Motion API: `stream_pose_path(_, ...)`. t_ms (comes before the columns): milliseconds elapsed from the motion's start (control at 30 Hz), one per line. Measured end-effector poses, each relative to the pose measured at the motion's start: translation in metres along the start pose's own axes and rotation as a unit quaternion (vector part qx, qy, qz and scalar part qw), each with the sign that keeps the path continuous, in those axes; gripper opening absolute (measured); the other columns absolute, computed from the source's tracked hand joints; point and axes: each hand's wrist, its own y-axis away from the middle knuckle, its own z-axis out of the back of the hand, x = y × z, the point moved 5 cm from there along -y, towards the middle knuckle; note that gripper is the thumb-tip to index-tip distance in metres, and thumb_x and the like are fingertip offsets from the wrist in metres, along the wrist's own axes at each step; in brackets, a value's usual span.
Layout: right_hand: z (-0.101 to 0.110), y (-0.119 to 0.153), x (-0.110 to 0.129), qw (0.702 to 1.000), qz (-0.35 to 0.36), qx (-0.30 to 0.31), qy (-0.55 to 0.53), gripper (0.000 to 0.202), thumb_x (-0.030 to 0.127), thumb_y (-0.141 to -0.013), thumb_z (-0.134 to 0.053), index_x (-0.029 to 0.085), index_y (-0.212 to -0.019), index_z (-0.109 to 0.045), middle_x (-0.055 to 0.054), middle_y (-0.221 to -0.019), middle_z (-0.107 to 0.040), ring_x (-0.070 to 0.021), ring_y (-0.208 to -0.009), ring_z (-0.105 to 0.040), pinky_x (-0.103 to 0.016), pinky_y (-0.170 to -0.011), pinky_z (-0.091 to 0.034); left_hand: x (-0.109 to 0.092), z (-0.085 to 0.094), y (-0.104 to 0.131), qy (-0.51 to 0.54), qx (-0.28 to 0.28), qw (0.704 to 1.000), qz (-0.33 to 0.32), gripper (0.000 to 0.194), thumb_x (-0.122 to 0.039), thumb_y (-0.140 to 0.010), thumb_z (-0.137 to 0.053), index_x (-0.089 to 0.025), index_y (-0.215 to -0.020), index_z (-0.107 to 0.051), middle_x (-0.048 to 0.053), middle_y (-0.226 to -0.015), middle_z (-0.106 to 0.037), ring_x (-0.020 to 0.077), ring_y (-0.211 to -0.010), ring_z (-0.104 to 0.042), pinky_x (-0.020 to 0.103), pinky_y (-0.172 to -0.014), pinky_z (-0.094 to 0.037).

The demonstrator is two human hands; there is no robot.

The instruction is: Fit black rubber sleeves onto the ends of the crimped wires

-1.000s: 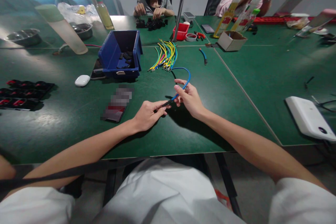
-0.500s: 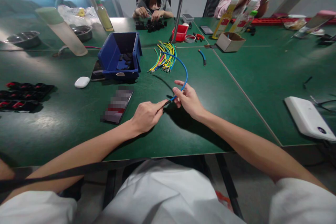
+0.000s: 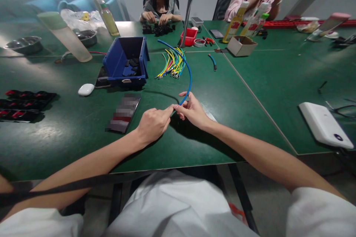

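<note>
Left hand (image 3: 154,125) pinching near blue cable's (image 3: 190,76) lower end | right hand (image 3: 191,110) gripping it alongside, fingers partly curled | cable arching above green tabletop (image 3: 250,126), its free end reaching beyond bundled wires (image 3: 172,63)

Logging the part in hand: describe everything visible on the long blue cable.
The long blue cable looks slim, smooth, plastic-sheathed, unkinked. Left hand and right hand meet at its near end, fingers hiding the tip. From there it bows right, then curves left across the view of the yellow-green wires; whether it touches them is unclear.
</note>
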Motion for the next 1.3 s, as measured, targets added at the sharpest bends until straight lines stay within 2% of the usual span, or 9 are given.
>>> stream_pose_path(233, 0.001, -0.003, -0.006, 0.999, -0.006, -0.024, -0.034, 0.045, 0.033, -0.077, -0.07, 0.026, -0.102, -0.034, 0.013, -0.055, -0.052, -0.0076, -0.042, -0.046, -0.017, -0.042, -0.035, 0.001, -0.007, -0.002, 0.069, 0.032, 0.997, 0.021, 0.034, -0.019, -0.097, -0.042, -0.011, -0.126, -0.058, 0.012, -0.107, -0.072, 0.0227, -0.094, -0.068, 0.036, -0.082, -0.05)
stream_pose_path(367, 0.006, -0.004, -0.005, 0.999, -0.008, -0.034, -0.021, 0.042, 0.033, -0.076, -0.069, 0.025, -0.1, -0.034, 0.014, -0.055, -0.05, -0.0075, -0.041, -0.045, -0.017, -0.041, -0.034, 0.008, 0.004, -0.01, 0.109, 0.042, 0.992, 0.036, 0.044, -0.022, -0.09, -0.051, -0.013, -0.133, -0.054, 0.012, -0.129, -0.064, 0.0251, -0.118, -0.059, 0.039, -0.098, -0.047)
stream_pose_path(433, 0.009, -0.006, -0.006, 0.999, -0.008, -0.038, -0.012, 0.042, 0.034, -0.076, -0.068, 0.026, -0.099, -0.034, 0.014, -0.055, -0.049, -0.0075, -0.042, -0.045, -0.017, -0.042, -0.034, 0.025, 0.016, -0.011, 0.093, 0.032, 0.992, 0.076, 0.053, -0.028, -0.087, -0.057, -0.013, -0.137, -0.051, 0.013, -0.135, -0.06, 0.0267, -0.125, -0.054, 0.041, -0.105, -0.044)
stream_pose_path(533, 0.015, -0.009, -0.008, 0.999, -0.001, -0.042, -0.002, 0.041, 0.034, -0.077, -0.067, 0.026, -0.099, -0.034, 0.013, -0.057, -0.049, -0.0075, -0.043, -0.046, -0.017, -0.043, -0.034, 0.067, 0.033, -0.001, 0.03, 0.012, 0.981, 0.19, 0.072, -0.045, -0.084, -0.061, -0.009, -0.144, -0.043, 0.017, -0.142, -0.053, 0.0311, -0.129, -0.05, 0.043, -0.111, -0.038)
stream_pose_path(633, 0.018, -0.011, -0.011, 0.999, 0.007, -0.044, 0.002, 0.041, 0.033, -0.077, -0.067, 0.026, -0.1, -0.034, 0.013, -0.059, -0.049, -0.0074, -0.043, -0.046, -0.017, -0.042, -0.033, 0.106, 0.038, 0.023, -0.037, 0.05, 0.955, 0.288, 0.085, -0.06, -0.08, -0.062, -0.01, -0.146, -0.039, 0.019, -0.145, -0.047, 0.0381, -0.128, -0.05, 0.049, -0.108, -0.039)
stream_pose_path(700, 0.018, -0.012, -0.012, 0.999, 0.012, -0.043, 0.006, 0.04, 0.033, -0.078, -0.066, 0.026, -0.1, -0.034, 0.013, -0.059, -0.049, -0.0073, -0.044, -0.046, -0.017, -0.043, -0.033, 0.12, 0.036, 0.038, -0.039, 0.086, 0.945, 0.314, 0.087, -0.064, -0.079, -0.06, -0.011, -0.146, -0.04, 0.019, -0.144, -0.047, 0.039, -0.126, -0.052, 0.049, -0.105, -0.041)
stream_pose_path(833, 0.018, -0.013, -0.013, 0.999, 0.025, -0.035, 0.009, 0.038, 0.033, -0.079, -0.065, 0.025, -0.1, -0.035, 0.013, -0.058, -0.049, -0.0076, -0.044, -0.047, -0.017, -0.043, -0.034, 0.127, 0.03, 0.057, -0.02, 0.111, 0.931, 0.348, 0.087, -0.064, -0.079, -0.061, -0.012, -0.145, -0.04, 0.02, -0.143, -0.048, 0.0394, -0.122, -0.054, 0.049, -0.099, -0.046)
stream_pose_path(1067, 0.024, -0.018, -0.017, 0.998, 0.031, -0.051, 0.027, 0.038, 0.034, -0.079, -0.065, 0.025, -0.102, -0.036, 0.012, -0.058, -0.05, -0.0078, -0.044, -0.048, -0.017, -0.043, -0.035, 0.136, 0.024, 0.061, -0.01, 0.069, 0.933, 0.353, 0.082, -0.054, -0.076, -0.066, -0.011, -0.141, -0.041, 0.019, -0.137, -0.052, 0.0351, -0.126, -0.052, 0.044, -0.102, -0.044)
stream_pose_path(1300, 0.031, -0.023, -0.016, 0.996, 0.036, -0.063, 0.048, 0.038, 0.032, -0.078, -0.064, 0.024, -0.104, -0.036, 0.012, -0.058, -0.051, -0.0081, -0.044, -0.048, -0.018, -0.044, -0.036, 0.15, 0.032, 0.071, -0.027, 0.078, 0.919, 0.385, 0.083, -0.052, -0.08, -0.065, -0.007, -0.142, -0.033, 0.022, -0.139, -0.049, 0.0362, -0.126, -0.051, 0.045, -0.101, -0.044)
